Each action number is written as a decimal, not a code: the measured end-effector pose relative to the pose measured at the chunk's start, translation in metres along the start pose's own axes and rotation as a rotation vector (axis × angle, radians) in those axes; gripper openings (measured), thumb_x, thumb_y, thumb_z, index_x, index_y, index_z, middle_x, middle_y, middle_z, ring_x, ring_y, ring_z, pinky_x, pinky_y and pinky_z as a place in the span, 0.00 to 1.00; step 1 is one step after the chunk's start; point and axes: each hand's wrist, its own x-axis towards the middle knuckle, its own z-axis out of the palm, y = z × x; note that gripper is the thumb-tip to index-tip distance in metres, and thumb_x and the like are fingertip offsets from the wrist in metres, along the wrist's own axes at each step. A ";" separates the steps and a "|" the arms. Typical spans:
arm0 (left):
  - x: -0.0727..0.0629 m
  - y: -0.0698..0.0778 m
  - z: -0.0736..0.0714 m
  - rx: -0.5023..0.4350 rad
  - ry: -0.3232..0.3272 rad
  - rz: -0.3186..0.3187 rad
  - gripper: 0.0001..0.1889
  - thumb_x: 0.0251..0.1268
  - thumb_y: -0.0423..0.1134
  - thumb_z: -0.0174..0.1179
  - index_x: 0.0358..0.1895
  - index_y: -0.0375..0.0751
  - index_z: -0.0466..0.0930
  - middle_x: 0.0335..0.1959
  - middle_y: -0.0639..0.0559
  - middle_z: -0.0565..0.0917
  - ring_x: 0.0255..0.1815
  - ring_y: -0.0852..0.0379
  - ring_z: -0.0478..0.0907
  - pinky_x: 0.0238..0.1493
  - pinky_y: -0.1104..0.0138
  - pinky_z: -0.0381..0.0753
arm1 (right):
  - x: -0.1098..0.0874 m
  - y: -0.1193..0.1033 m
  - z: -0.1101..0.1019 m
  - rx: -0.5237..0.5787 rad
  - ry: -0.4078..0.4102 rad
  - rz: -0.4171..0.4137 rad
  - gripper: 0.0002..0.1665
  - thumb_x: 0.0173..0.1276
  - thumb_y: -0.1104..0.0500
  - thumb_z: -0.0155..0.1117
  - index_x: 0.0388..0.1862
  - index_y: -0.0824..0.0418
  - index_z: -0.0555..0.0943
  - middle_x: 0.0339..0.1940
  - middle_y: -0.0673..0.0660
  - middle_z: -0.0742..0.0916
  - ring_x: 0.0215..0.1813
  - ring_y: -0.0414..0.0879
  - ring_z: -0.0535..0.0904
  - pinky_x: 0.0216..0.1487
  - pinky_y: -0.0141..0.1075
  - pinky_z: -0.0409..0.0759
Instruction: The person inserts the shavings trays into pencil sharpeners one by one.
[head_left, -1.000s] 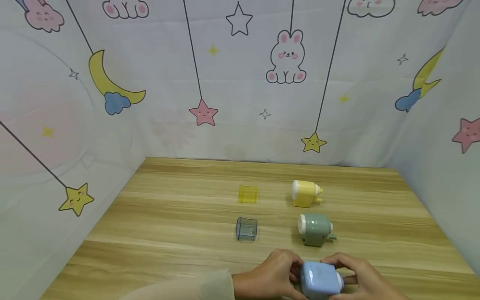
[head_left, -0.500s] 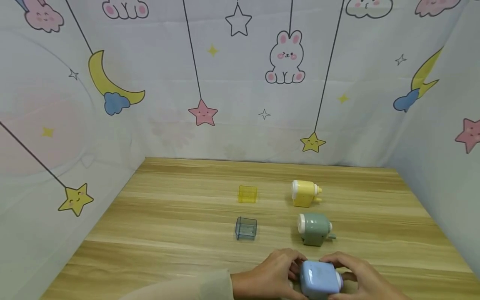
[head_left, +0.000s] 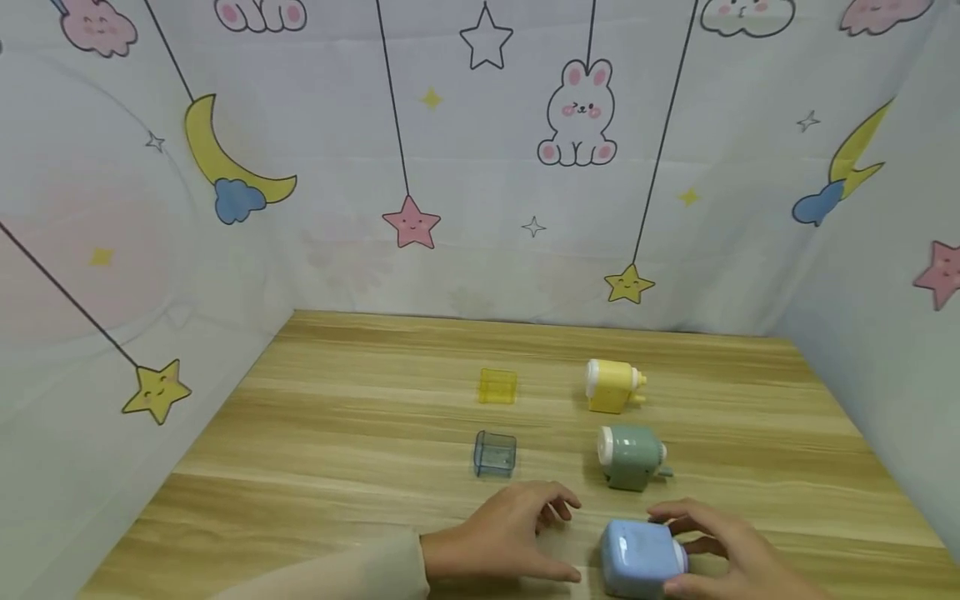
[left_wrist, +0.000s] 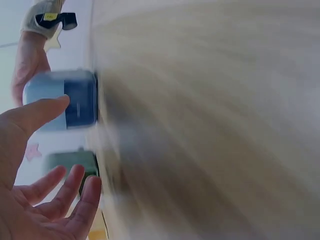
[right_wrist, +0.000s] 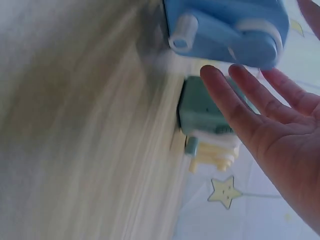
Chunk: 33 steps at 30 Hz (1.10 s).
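Left hand (head_left: 504,533) has released one blue sharpener (head_left: 637,557) of three, right hand (head_left: 733,552) relaxed, two containers (head_left: 495,455) beyond

No readable text, numbers or labels.

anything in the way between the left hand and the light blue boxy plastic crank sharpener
Nothing visible: in the head view, only wood-grain tabletop shows between the left hand and the blue sharpener. The green rounded plastic sharpener stands farther back.
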 end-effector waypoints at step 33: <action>-0.048 -0.065 -0.084 -0.055 0.284 -0.173 0.42 0.49 0.38 0.80 0.68 0.34 0.68 0.56 0.36 0.74 0.50 0.43 0.77 0.43 0.67 0.86 | 0.027 0.029 -0.046 -0.232 0.330 0.027 0.30 0.59 0.71 0.74 0.61 0.67 0.76 0.56 0.41 0.82 0.53 0.34 0.81 0.45 0.35 0.86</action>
